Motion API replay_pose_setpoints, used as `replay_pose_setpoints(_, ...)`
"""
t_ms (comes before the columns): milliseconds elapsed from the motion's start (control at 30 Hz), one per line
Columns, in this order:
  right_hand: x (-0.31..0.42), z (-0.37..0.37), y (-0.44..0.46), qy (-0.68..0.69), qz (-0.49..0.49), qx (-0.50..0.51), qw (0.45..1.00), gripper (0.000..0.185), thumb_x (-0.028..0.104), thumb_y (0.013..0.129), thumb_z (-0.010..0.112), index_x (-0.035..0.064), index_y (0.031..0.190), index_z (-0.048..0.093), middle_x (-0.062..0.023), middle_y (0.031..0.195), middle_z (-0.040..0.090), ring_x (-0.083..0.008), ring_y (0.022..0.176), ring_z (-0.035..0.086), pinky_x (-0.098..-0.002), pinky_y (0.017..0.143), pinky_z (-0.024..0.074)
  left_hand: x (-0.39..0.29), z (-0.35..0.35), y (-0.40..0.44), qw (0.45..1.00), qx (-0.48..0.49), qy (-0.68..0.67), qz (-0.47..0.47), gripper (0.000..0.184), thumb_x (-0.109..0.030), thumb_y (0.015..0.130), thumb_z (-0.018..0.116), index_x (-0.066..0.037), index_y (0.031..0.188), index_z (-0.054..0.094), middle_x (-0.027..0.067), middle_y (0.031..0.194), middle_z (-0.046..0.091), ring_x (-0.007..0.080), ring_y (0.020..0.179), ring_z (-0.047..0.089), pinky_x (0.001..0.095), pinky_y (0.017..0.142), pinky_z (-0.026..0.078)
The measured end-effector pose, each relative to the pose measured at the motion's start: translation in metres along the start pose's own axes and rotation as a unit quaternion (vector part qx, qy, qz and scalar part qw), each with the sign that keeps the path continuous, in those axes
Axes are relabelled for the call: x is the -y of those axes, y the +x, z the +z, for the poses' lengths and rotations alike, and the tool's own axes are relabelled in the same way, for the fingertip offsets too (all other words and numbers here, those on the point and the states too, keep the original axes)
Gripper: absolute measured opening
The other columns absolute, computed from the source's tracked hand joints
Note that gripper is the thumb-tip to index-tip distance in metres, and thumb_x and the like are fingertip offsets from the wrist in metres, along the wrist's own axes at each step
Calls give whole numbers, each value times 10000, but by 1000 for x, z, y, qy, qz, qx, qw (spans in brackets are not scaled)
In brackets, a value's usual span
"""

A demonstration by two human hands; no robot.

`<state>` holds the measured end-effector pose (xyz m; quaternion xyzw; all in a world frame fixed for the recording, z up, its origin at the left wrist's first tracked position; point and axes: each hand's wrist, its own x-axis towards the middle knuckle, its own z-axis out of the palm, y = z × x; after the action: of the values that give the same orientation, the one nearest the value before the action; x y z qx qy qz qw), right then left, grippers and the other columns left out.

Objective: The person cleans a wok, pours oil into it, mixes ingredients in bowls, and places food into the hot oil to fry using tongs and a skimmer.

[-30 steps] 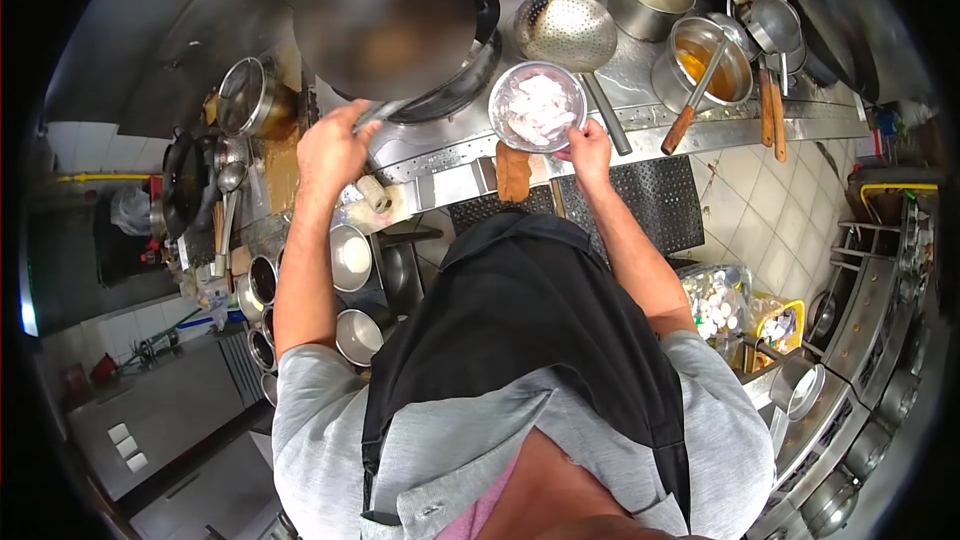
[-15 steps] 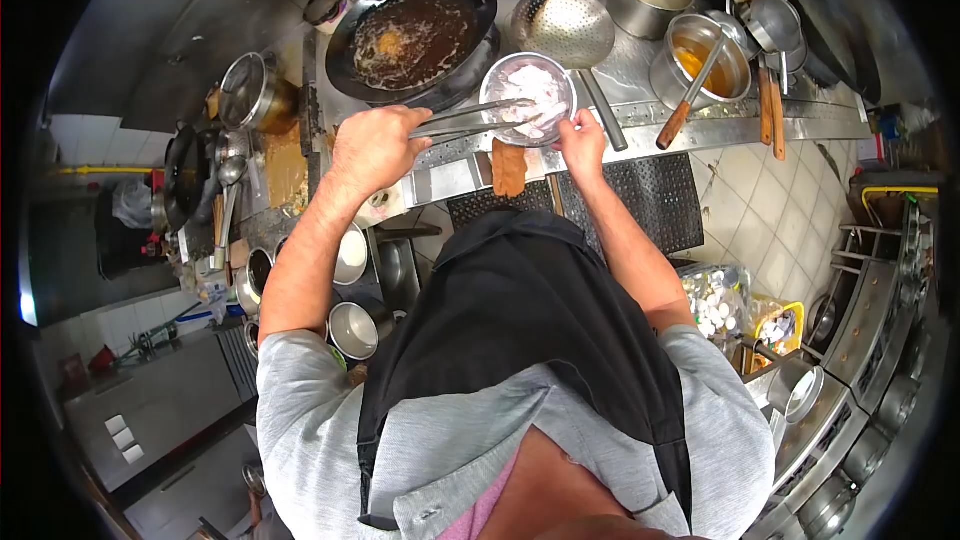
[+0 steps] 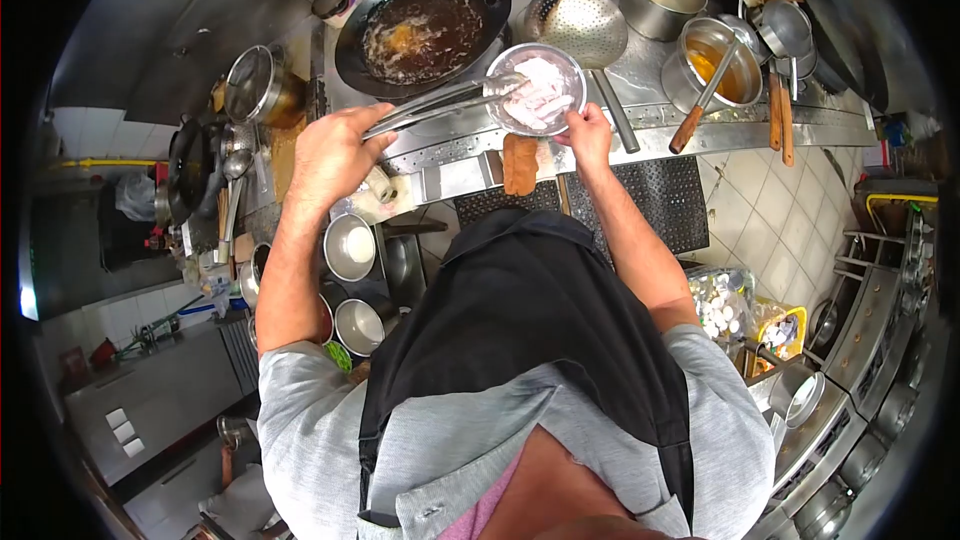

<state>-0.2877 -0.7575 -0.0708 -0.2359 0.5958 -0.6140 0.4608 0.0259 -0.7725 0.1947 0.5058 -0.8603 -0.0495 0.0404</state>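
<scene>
My left hand (image 3: 338, 152) is closed around a pair of metal tongs (image 3: 432, 107). The tongs reach to the right, and their tips are among pale, white-coated food pieces (image 3: 543, 90) of a kind I cannot make out. These pieces lie in a round metal bowl (image 3: 494, 110), gripped at its right rim by my right hand (image 3: 588, 135). The bowl is in the air over the front edge of the stove counter. Just beyond it, to the left, a black wok (image 3: 487, 2) holds dark, bubbling oil (image 3: 425, 30).
A perforated strainer (image 3: 577, 25) rests right of the wok, its handle towards me. Farther right are a pot of orange liquid (image 3: 672, 75) with a ladle and a steel pot (image 3: 690, 5). A brown cloth (image 3: 520, 165) hangs at the counter edge. Another person (image 3: 245, 490) is at lower left.
My left hand has drawn left and slightly towards me with the tongs, their tips still in the bowl. The view has shifted slightly. More of the other person shows at lower left.
</scene>
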Motion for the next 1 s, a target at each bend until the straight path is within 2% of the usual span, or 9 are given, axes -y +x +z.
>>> replay_pose_setpoints(100,0,4,4,-3,-2,5,1000,146,63,885,586,20,780,493,-82,744,596,-170,588,652,-316,492,590,15,-8,0,999,-22,-8,-34,359,-298,862,720,-133,1181,708,95,1120,715,298,1037,672,392,879,535)
replay_pose_setpoints(200,-2,4,6,-17,18,10,1000,68,71,928,573,23,892,540,-96,849,649,-171,647,675,-302,555,609,33,-9,7,995,-43,-9,-86,376,-305,870,717,-133,1205,702,119,1141,708,310,1073,661,401,913,519)
replay_pose_setpoints(267,-6,2,8,7,22,8,1000,72,72,928,578,27,889,537,-95,847,649,-170,641,672,-306,554,610,47,-3,19,992,-51,7,-118,381,-313,873,713,-137,1211,700,123,1147,706,313,1078,660,406,912,518)
replay_pose_setpoints(400,-10,-5,4,2,31,3,1000,88,78,927,586,35,869,534,-93,835,647,-165,633,668,-309,549,608,96,54,56,983,-2,46,-176,418,-410,876,684,-203,1239,689,128,1139,707,325,1060,667,440,892,527)
replay_pose_setpoints(500,-4,-8,-5,6,39,-5,999,88,85,928,585,37,864,549,-82,817,646,-158,628,665,-301,546,604,112,103,77,975,20,58,-213,475,-439,873,682,-197,1282,660,139,1155,700,327,1063,667,444,898,524)
replay_pose_setpoints(600,-9,-14,-6,-7,35,-9,999,78,93,931,581,30,885,579,-77,815,653,-153,630,667,-294,546,600,107,126,77,973,-10,57,-223,494,-441,876,675,-189,1300,641,136,1147,702,325,1057,671,450,891,528)
replay_pose_setpoints(767,-14,-21,-5,-19,25,-16,999,85,87,924,573,7,922,602,-83,828,674,-156,632,674,-299,568,607,57,90,50,984,-104,34,-144,437,-391,893,681,-177,1273,659,120,1155,704,324,1045,672,436,870,535)
replay_pose_setpoints(867,-18,-22,-3,-24,4,-11,1000,74,76,920,573,8,902,594,-77,806,659,-152,625,666,-300,558,604,20,62,27,998,-62,-16,-11,394,-354,878,701,-157,1219,679,102,1132,707,313,1007,679,432,853,542)
replay_pose_setpoints(1000,-10,-18,-6,-55,-18,-13,998,116,77,909,594,20,821,543,-79,761,630,-152,603,653,-308,520,591,-29,52,20,999,25,-18,33,384,-310,835,743,-153,1182,697,111,1082,719,316,986,682,420,832,549)
